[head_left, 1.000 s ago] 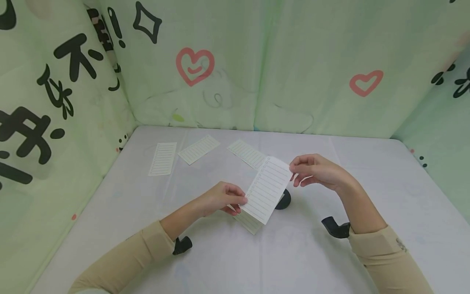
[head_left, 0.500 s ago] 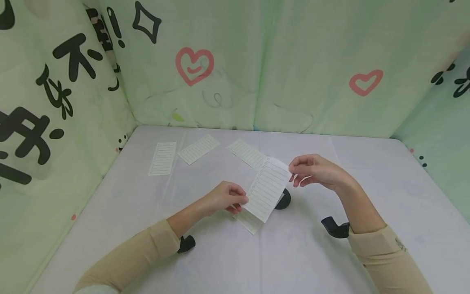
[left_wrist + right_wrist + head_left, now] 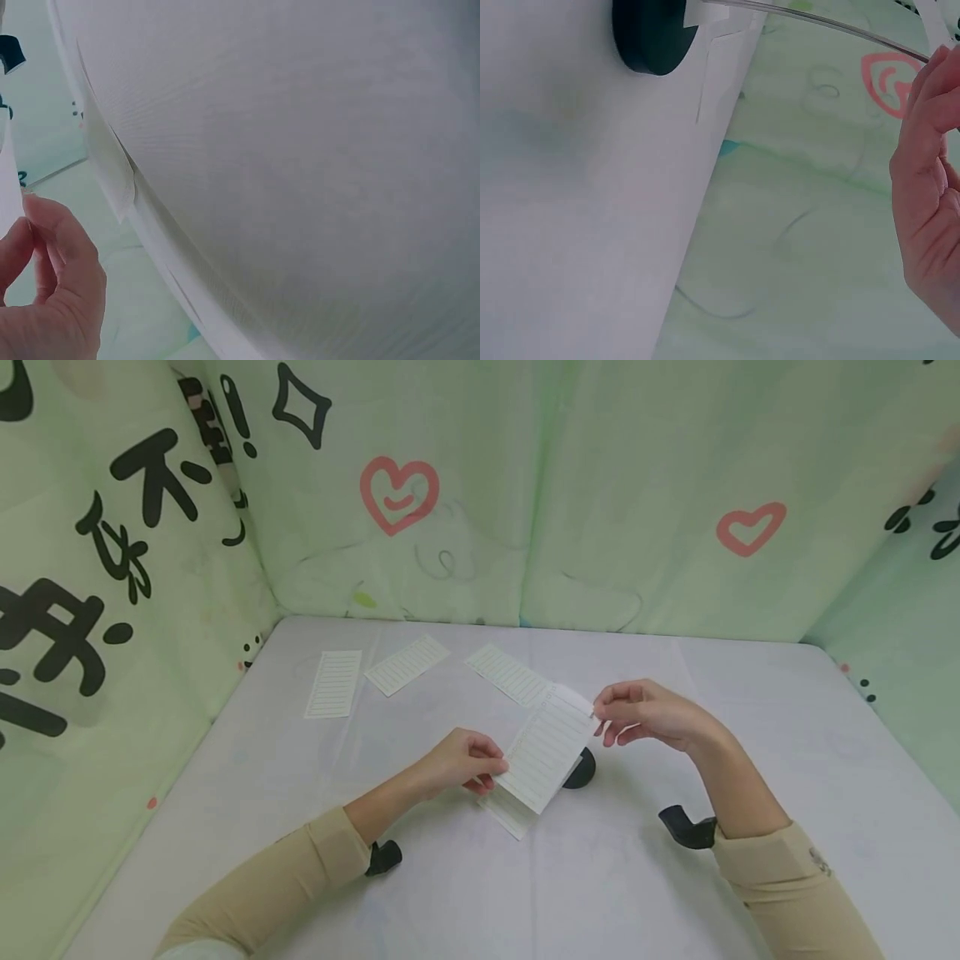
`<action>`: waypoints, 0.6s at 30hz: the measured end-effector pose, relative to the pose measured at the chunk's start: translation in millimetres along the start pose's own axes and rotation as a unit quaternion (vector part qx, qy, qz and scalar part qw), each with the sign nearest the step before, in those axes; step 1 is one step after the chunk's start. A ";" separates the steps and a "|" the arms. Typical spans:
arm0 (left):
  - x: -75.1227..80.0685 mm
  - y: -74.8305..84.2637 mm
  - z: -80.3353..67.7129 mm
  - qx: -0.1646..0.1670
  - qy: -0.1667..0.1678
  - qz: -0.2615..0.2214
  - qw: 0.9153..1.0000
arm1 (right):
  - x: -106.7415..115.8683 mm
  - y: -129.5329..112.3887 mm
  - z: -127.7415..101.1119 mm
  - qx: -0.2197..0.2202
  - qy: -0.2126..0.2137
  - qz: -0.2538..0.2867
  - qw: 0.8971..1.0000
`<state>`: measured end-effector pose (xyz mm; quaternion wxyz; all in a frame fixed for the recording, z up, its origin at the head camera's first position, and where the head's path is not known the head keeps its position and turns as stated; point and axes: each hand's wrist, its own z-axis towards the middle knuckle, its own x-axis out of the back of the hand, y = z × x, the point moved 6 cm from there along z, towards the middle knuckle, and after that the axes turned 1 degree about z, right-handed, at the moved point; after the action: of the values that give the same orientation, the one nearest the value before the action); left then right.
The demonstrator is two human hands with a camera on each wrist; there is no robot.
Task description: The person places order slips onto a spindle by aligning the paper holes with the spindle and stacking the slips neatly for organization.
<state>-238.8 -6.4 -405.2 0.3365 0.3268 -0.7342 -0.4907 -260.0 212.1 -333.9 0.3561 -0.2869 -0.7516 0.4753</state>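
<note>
My left hand (image 3: 461, 764) pinches the lower left edge of a white lined card (image 3: 551, 747), held tilted above the table; in the left wrist view, thumb and fingertips meet at its edge. At the card's upper right corner is my right hand (image 3: 648, 714), its fingers curled. The right wrist view shows a thin metal rod (image 3: 832, 22) rising from a round black base (image 3: 652, 37) to those fingertips, like a memo holder stand. Its top end is mostly hidden by the fingers. The held card covers most of the stand in the head view, leaving part of the base (image 3: 581, 770) showing.
Lined cards lie on the white table: one far left (image 3: 333, 683), one beside it (image 3: 407, 665), and one behind the held card (image 3: 504, 672). Another pale card (image 3: 510, 818) shows below the held one. Green printed curtains (image 3: 637, 485) surround the table.
My left hand has shifted slightly right and up with the card. The card's face has tilted and looks paler. My right hand has dipped a little at the card's corner.
</note>
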 end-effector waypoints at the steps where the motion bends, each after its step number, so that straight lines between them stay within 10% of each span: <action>1: 0.2 -0.7 0.0 0.003 0.002 0.003 1.000 | 0.3 3.1 0.9 -0.005 -0.001 0.000 1.000; 18: 2.3 -22.2 -1.8 0.121 -0.005 0.033 0.992 | 1.8 54.7 24.3 -0.098 -0.026 -0.051 0.994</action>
<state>-235.3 -15.9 -425.2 0.3072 0.3386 -0.7998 -0.3889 -275.6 222.1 -390.8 0.3305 -0.2691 -0.8172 0.3880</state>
